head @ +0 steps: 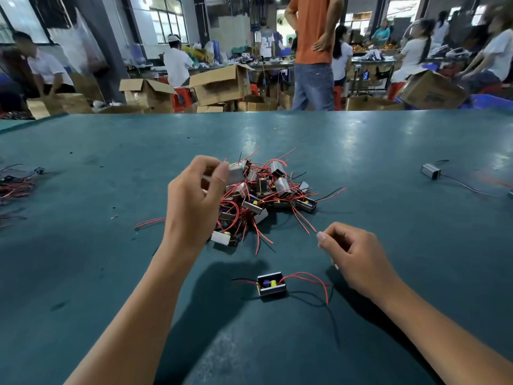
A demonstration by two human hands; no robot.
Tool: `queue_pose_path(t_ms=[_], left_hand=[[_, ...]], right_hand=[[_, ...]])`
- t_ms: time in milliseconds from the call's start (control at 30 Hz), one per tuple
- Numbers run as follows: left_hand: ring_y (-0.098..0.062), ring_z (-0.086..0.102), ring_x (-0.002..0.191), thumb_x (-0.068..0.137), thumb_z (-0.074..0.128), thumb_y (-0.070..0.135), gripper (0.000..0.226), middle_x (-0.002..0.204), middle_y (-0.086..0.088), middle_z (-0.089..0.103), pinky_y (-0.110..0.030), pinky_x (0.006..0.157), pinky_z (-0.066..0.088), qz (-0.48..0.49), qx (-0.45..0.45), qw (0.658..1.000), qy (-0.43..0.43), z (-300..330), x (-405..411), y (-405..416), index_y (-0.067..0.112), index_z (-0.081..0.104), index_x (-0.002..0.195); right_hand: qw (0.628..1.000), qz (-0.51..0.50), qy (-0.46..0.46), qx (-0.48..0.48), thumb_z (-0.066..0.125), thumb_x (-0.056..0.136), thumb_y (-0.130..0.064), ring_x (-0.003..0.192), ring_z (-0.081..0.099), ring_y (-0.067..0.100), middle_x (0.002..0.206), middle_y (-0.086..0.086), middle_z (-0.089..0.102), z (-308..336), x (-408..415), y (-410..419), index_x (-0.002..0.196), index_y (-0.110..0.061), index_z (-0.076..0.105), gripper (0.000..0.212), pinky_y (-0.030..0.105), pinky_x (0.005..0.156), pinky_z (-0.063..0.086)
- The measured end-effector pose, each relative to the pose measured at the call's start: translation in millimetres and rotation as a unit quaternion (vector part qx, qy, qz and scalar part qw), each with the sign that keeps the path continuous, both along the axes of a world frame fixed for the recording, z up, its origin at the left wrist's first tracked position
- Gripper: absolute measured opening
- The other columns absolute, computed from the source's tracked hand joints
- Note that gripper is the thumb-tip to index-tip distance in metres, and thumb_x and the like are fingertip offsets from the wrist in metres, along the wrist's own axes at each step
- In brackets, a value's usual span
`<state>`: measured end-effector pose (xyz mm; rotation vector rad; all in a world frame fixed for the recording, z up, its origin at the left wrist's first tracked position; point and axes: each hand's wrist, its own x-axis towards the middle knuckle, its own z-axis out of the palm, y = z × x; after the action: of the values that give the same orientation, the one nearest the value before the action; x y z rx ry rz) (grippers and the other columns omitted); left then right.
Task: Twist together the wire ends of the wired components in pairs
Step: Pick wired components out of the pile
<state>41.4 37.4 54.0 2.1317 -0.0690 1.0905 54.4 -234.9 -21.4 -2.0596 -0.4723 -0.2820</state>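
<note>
Pile of wired components (pixel 263 193), frame centre, on the green table (pixel 388 151): small metal-cased modules with red and black leads, tangled, too many to count cleanly, roughly a dozen or more. Left hand (pixel 194 198) over the pile's left edge, fingers closed around one silver module (pixel 236 173) lifted at the pile top. Right hand (pixel 358 259), lower right of centre, thumb and forefinger pinched together near the tip of a red wire (pixel 305 222) trailing out of the pile; actual contact too small to confirm.

One single component (pixel 271 284) sits apart, low centre, between the forearms, leads spread loose, ends not twisted. One more module (pixel 430 171) far right with long leads. Bundle of red/black wired parts (pixel 16 184) at left edge, partly cut off, state unclear.

Progress, as a judgement: early or mid. Most of the pile looks untwisted; left-edge bundle may be finished work. Step in hand looks like picking the next unit.

Background: several workers, open cardboard boxes (pixel 219 84).
</note>
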Motion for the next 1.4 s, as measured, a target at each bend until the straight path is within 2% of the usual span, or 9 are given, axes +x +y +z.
queue_pose_path(t_ms=[167, 233, 367, 467, 733, 867, 1000, 1167, 1400], left_hand=[[-0.020, 0.063, 0.064, 0.102, 0.053, 0.035, 0.026, 0.064, 0.004, 0.062, -0.032, 0.066, 0.049, 0.072, -0.040, 0.995, 0.065, -8.4, 7.6, 11.2, 0.015, 0.063, 0.088], [-0.021, 0.066, 0.066, 0.102, 0.055, 0.032, 0.020, 0.072, 0.000, 0.068, -0.040, 0.071, 0.053, 0.065, -0.057, 0.996, -0.002, -7.6, 5.4, 12.0, 0.015, 0.063, 0.094], [-0.011, 0.062, 0.080, 0.104, 0.055, 0.022, 0.018, 0.096, -0.004, 0.068, -0.018, 0.076, 0.048, 0.066, 0.008, 0.978, -0.198, 3.4, -2.9, 5.1, 0.007, 0.064, 0.107], [-0.018, 0.061, 0.086, 0.104, 0.051, 0.010, 0.012, 0.102, -0.008, 0.065, -0.022, 0.079, 0.046, 0.003, 0.040, 0.961, -0.274, 8.1, -8.6, -5.5, 0.006, 0.060, 0.112], [-0.016, 0.058, 0.107, 0.099, 0.050, 0.007, 0.027, 0.122, -0.004, 0.054, -0.025, 0.091, 0.047, -0.130, 0.037, 0.980, -0.146, -3.4, -7.5, -21.6, 0.007, 0.059, 0.124], [-0.001, 0.060, 0.090, 0.101, 0.052, 0.010, 0.024, 0.111, -0.010, 0.065, -0.012, 0.079, 0.046, -0.185, -0.109, 0.972, -0.095, -4.0, -7.1, -14.3, 0.019, 0.065, 0.119], [-0.017, 0.063, 0.089, 0.100, 0.054, 0.015, 0.024, 0.096, 0.000, 0.072, -0.034, 0.092, 0.050, -0.254, -0.289, 0.919, -0.084, 1.5, -6.7, -4.0, 0.024, 0.072, 0.113], [-0.012, 0.064, 0.092, 0.103, 0.044, 0.005, 0.024, 0.105, -0.006, 0.069, -0.025, 0.090, 0.051, -0.325, -0.396, 0.854, -0.093, 4.0, -8.0, 3.3, 0.007, 0.064, 0.117], [-0.010, 0.064, 0.091, 0.106, 0.039, 0.008, 0.021, 0.103, -0.001, 0.065, -0.026, 0.098, 0.049, -0.309, -0.483, 0.804, -0.158, 15.3, -10.1, 33.2, 0.008, 0.058, 0.115]], right_hand=[[1.000, 0.015, 0.000, -0.010, 0.062, 0.095, -0.028, 0.048, 0.038, 0.006, 0.049, -0.010, 0.043, -0.8, -3.2, 3.2, 0.068, -0.017, 0.056, 0.030, 0.022, 0.049, 0.032], [1.000, 0.019, -0.001, -0.012, 0.062, 0.095, -0.028, 0.048, 0.038, 0.006, 0.049, -0.010, 0.043, 0.2, -4.4, 3.7, 0.069, -0.017, 0.057, 0.029, 0.022, 0.049, 0.033], [1.000, 0.019, 0.003, 0.012, 0.063, 0.094, -0.025, 0.050, 0.040, 0.009, 0.051, 0.003, 0.046, 3.4, -5.0, 4.7, 0.067, -0.014, 0.057, 0.030, 0.029, 0.052, 0.035], [0.999, 0.025, 0.010, 0.030, 0.061, 0.092, -0.031, 0.049, 0.040, 0.009, 0.051, 0.004, 0.046, 5.7, -7.7, 7.1, 0.067, -0.014, 0.056, 0.031, 0.027, 0.051, 0.034], [0.988, 0.096, 0.069, 0.097, 0.059, 0.093, -0.033, 0.071, 0.064, 0.006, 0.078, -0.004, 0.070, 20.0, -13.6, 30.7, 0.091, -0.025, 0.068, 0.012, 0.025, 0.061, 0.052], [0.998, 0.010, -0.062, 0.011, 0.067, 0.089, -0.018, 0.083, 0.062, 0.009, 0.093, -0.007, 0.066, 41.9, 12.0, 55.2, 0.104, -0.021, 0.062, 0.016, 0.022, 0.072, 0.047], [0.988, 0.060, -0.078, -0.115, 0.073, 0.085, -0.034, 0.116, 0.049, 0.017, 0.123, 0.001, 0.059, 65.7, 50.0, 94.3, 0.129, -0.016, 0.055, 0.051, 0.031, 0.100, 0.040], [0.986, 0.032, -0.119, -0.109, 0.068, 0.090, -0.031, 0.108, 0.055, 0.024, 0.109, 0.007, 0.067, 69.2, 78.0, 126.6, 0.100, -0.015, 0.073, 0.020, 0.040, 0.101, 0.039], [0.982, -0.083, -0.113, -0.127, 0.060, 0.089, -0.027, 0.093, 0.062, 0.030, 0.087, 0.004, 0.071, 78.3, 103.2, 123.2, 0.082, -0.013, 0.070, 0.019, 0.038, 0.082, 0.047]])
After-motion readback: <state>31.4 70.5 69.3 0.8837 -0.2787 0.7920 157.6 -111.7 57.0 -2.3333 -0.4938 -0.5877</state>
